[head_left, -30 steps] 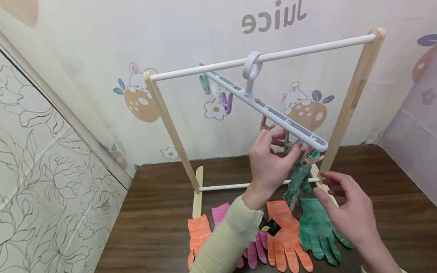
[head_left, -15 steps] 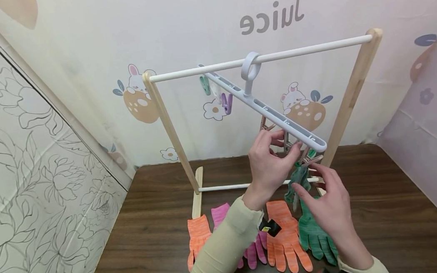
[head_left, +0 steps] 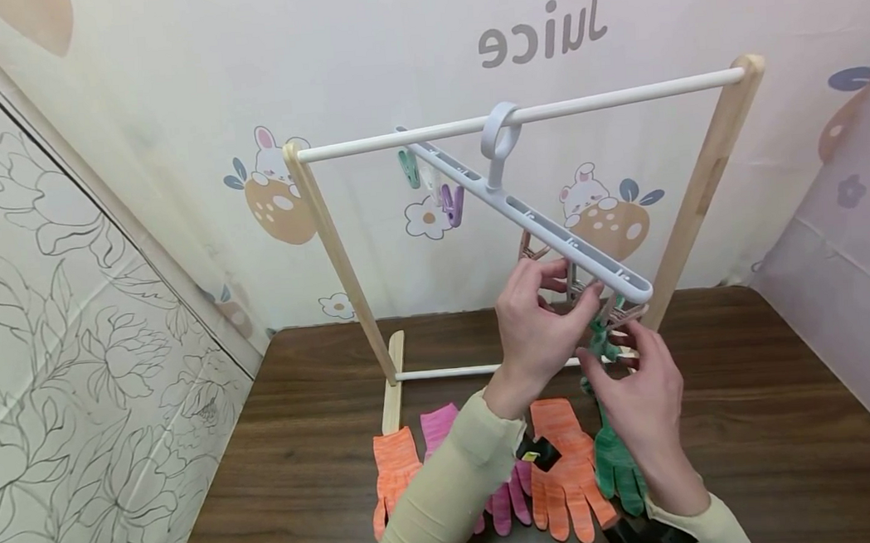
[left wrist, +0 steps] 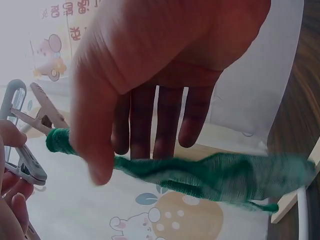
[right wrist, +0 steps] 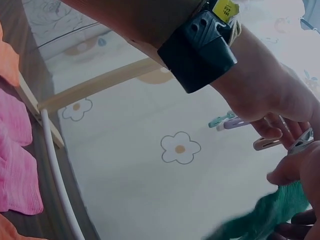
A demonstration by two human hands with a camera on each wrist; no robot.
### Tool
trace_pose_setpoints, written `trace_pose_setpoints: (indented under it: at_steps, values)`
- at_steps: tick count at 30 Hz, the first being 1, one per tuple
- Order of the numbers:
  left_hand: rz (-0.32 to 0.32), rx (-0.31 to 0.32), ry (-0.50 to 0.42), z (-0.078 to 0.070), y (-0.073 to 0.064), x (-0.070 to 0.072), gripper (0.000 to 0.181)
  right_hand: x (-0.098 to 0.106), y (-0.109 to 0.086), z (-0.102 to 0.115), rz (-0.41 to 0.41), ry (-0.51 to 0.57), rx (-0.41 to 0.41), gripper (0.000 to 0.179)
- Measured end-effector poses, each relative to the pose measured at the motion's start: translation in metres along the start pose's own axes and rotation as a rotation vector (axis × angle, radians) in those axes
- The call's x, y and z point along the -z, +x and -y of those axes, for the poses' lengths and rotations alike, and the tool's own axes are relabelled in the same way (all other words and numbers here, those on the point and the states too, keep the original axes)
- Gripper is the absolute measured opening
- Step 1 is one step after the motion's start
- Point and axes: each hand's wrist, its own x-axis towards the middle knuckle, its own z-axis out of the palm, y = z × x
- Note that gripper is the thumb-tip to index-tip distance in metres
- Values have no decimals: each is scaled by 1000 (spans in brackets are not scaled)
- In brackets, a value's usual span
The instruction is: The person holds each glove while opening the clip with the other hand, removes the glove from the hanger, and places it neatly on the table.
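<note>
A pale grey clip hanger (head_left: 537,220) hangs from a white rail. Under its near end my left hand (head_left: 535,323) pinches a grey clothespin (left wrist: 34,165), seen at the left edge of the left wrist view. Beside it, at the hanger's tip, a pinkish clothespin (head_left: 625,315) grips the cuff of a green knit glove (left wrist: 235,175). My right hand (head_left: 643,396) pinches that glove below the cuff, thumb on one side and fingers on the other. The glove's loose end is partly hidden by the right hand in the head view.
A wooden stand (head_left: 345,264) carries the white rail (head_left: 633,93). An orange glove (head_left: 396,465), a magenta glove (head_left: 439,425), another orange glove (head_left: 565,479) and a green glove (head_left: 617,468) lie on the table (head_left: 282,463). Mint (head_left: 409,169) and purple (head_left: 453,206) clothespins hang at the hanger's far end.
My right hand has come in leftward and upward from beside the stand and taken hold of the hanging green glove. My left hand has stayed on the grey clothespin.
</note>
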Motion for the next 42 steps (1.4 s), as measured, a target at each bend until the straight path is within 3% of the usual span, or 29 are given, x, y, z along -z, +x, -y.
trace_pose_setpoints:
  at_steps: [9, 15, 26, 35, 42]
  values:
    - [-5, -4, 5, 4, 0, 1, 32, -2, -1, -7, -51, 55, 32, 32]
    - [-2, 14, -17, 6, -1, 3, 31, -1, -1, -12, -74, 30, 71, 16]
    - [19, 20, -24, 7, -4, 10, 31, -2, -1, -14, -69, 49, 98, 12]
    - [136, -23, -83, -3, -15, 14, 27, -2, -2, -16, -59, 65, 115, 13]
    - [143, -38, -42, -12, -20, 9, 26, -3, -3, -14, -51, 41, 135, 14]
